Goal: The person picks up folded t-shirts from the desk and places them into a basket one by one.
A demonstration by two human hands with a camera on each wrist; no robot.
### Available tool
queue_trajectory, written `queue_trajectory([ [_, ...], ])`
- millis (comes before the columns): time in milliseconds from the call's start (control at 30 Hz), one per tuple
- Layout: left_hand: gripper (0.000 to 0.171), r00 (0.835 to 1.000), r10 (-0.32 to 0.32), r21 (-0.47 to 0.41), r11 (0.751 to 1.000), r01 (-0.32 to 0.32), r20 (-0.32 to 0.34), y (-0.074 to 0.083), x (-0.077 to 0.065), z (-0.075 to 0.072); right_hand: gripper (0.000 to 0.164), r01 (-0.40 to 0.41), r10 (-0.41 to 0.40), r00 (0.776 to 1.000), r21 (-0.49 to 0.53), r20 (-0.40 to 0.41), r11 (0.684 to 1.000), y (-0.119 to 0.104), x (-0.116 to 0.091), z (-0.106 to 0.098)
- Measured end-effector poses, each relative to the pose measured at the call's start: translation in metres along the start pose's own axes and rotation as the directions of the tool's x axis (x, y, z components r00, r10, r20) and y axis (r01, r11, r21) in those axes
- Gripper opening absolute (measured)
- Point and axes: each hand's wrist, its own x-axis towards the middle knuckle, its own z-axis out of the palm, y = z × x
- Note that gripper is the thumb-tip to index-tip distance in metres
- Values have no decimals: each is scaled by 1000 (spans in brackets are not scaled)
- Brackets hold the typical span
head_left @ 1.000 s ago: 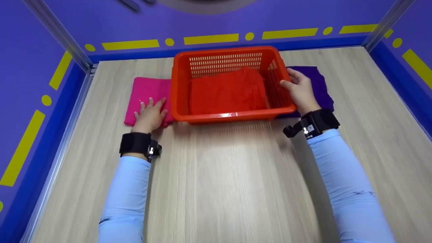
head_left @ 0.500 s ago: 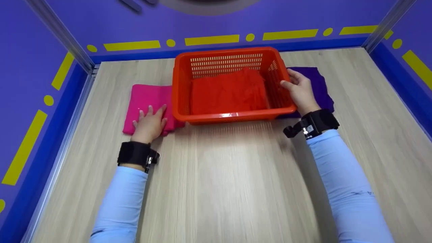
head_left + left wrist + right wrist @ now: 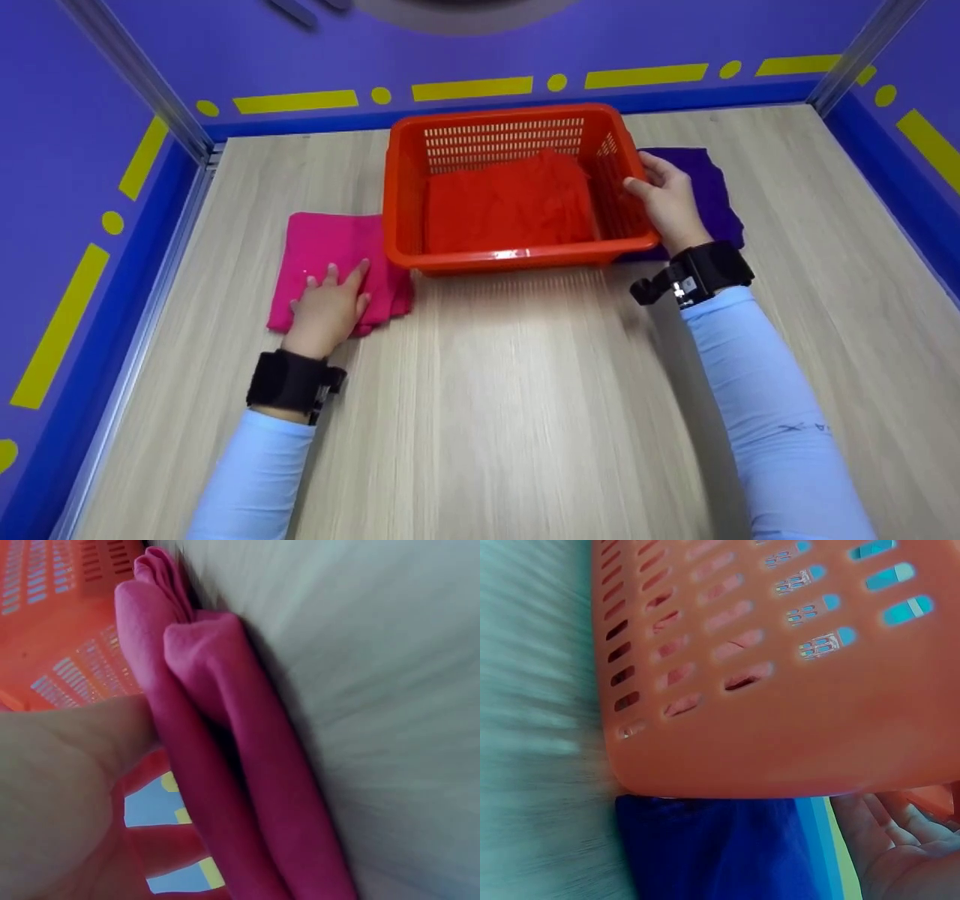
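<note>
Resting the spread fingers of your left hand (image 3: 324, 311) on the folded pink cloth (image 3: 330, 238), you clasped the red plastic basket (image 3: 517, 259) by its right rim with your right hand (image 3: 670, 206). The pink cloth lay on the wood-grain surface (image 3: 510, 412) at the basket's left side; a red cloth (image 3: 506, 206) sat inside, a purple cloth (image 3: 709, 191) at its right end. Light, even pressure likely suited the pink folds best, with a firm grip steadying the basket.
</note>
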Motion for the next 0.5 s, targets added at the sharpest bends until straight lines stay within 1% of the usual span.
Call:
queue_trajectory([
  [100,58,1000,5,9,1000,-5,-2,1,-7,2,61,8,-8,1000,2,-1,1000,1,1,0],
  [233,59,1000,-1,17,1000,0,11,4,-19,4,60,20,-20,1000,-11,-1,1000,2,0,1],
  [333,60,1000,1,37,999,-1,12,7,-28,6,60,19,-19,1000,-20,-1,1000,2,0,1],
  [500,59,999,41,101,994,-39,-12,13,-44,9,60,6,-6,1000,-11,2,1000,0,1,1],
])
